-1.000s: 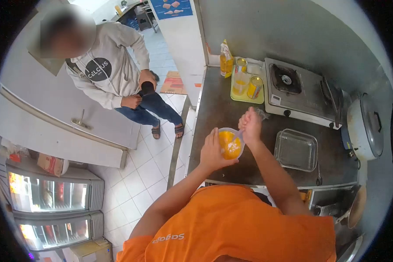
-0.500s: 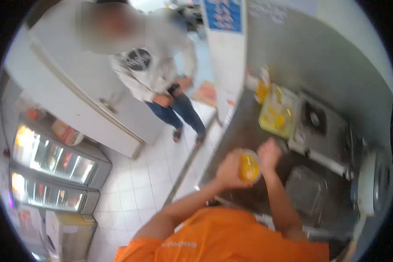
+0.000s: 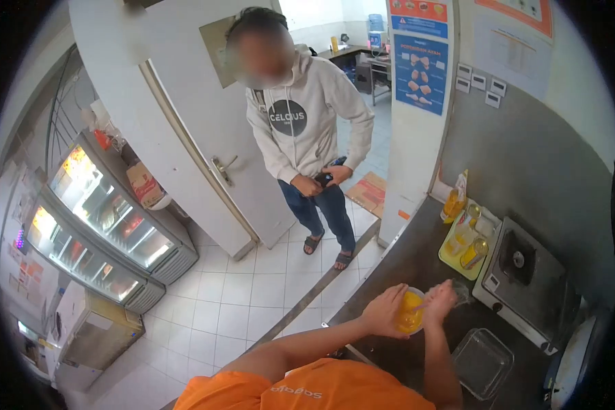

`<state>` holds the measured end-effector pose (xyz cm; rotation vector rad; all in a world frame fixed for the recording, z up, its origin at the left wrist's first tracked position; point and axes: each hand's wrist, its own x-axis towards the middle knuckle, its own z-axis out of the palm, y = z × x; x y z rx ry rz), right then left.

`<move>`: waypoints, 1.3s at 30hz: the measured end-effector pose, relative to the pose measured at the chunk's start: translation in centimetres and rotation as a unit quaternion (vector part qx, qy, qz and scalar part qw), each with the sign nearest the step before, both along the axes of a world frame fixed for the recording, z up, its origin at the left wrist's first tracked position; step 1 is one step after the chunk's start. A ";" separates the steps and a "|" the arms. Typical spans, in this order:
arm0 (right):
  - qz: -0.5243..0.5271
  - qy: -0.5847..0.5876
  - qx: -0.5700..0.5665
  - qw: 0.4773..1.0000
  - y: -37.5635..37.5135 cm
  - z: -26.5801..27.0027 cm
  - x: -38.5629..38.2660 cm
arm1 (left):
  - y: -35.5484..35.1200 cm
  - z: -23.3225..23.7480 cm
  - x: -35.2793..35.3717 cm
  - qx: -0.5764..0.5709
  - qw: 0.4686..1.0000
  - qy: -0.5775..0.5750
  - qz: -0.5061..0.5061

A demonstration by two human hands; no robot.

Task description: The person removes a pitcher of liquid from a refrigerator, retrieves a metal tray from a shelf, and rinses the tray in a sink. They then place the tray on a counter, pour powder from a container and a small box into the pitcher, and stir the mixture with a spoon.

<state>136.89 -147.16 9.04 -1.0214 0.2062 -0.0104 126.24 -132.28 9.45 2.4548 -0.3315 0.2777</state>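
My left hand [image 3: 384,311] is wrapped round the side of a small white bowl [image 3: 417,331] of yellow-orange liquid [image 3: 408,316], which looks like beaten egg. On the bowl's other side, my right hand [image 3: 441,302] is closed round a thin utensil [image 3: 419,307] that slants into the liquid; its kind is not clear. Something clear and crinkled [image 3: 462,294] shows just beyond the right fingers. Close by my right forearm, a clear plastic container [image 3: 484,362] rests on the dark counter [image 3: 389,270].
A yellow tray [image 3: 449,258] with jars stands by a bottle of yellow liquid [image 3: 452,205] at the counter's back. A gas stove [image 3: 523,280] lies to the right. Facing me, a person in a pale hoodie [image 3: 314,109] stands by the door [image 3: 205,123]. Glass-door fridges [image 3: 109,205] are at left.
My view has tilted upward, so the person and stove show more fully. The thin utensil now shows between my right hand and the bowl. My left hand keeps its hold on the bowl.
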 end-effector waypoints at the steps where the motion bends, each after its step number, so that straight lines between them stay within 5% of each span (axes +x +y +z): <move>1: -0.009 -0.024 0.011 1.000 -0.9 1.9 0.2 | -0.1 0.0 -0.1 0.002 1.000 0.000 -0.001; 3: -0.031 -0.092 0.052 0.994 -1.8 6.6 -0.9 | 0.0 0.1 0.0 0.007 1.000 -0.001 -0.004; 7: 0.033 -0.094 -0.052 0.994 0.6 0.1 -1.3 | 0.1 0.5 0.1 0.006 1.000 0.001 -0.010; 10: 0.072 -0.064 0.049 0.994 -0.3 4.7 -1.0 | 0.2 0.4 0.1 0.008 1.000 0.003 -0.016; 13: 0.009 -0.069 0.085 0.994 -0.8 5.0 -1.1 | 0.2 0.7 0.1 0.000 1.000 -0.012 -0.023; 15: 0.014 -0.061 0.002 0.998 0.2 0.3 -2.0 | 0.3 0.8 0.1 -0.001 0.999 -0.028 -0.027; 17: 0.002 -0.007 -0.022 1.000 0.7 0.9 -1.5 | 0.5 0.8 0.2 0.013 1.000 -0.013 -0.021; 21: -0.025 -0.103 0.057 0.993 -1.3 5.6 -1.2 | 0.5 1.0 -0.1 -0.011 0.999 -0.021 -0.026; 25: 0.004 -0.080 -0.045 0.996 1.4 0.3 -2.2 | 0.6 1.1 0.1 0.000 0.999 -0.020 -0.025; 28: 0.019 -0.040 0.028 0.999 0.0 5.6 -1.1 | 0.5 1.2 -0.2 -0.007 1.000 -0.010 -0.021; 29: 0.032 -0.096 0.036 0.994 -1.2 4.9 -0.3 | 0.6 1.2 -0.1 -0.009 1.000 -0.012 -0.020; 32: 0.001 -0.029 0.055 0.998 0.3 0.8 -0.9 | 0.5 0.6 -0.3 -0.011 1.000 -0.018 -0.020; 39: -0.006 -0.016 0.078 0.997 -0.7 3.6 0.5 | 0.7 1.4 -0.2 -0.012 1.000 0.008 -0.018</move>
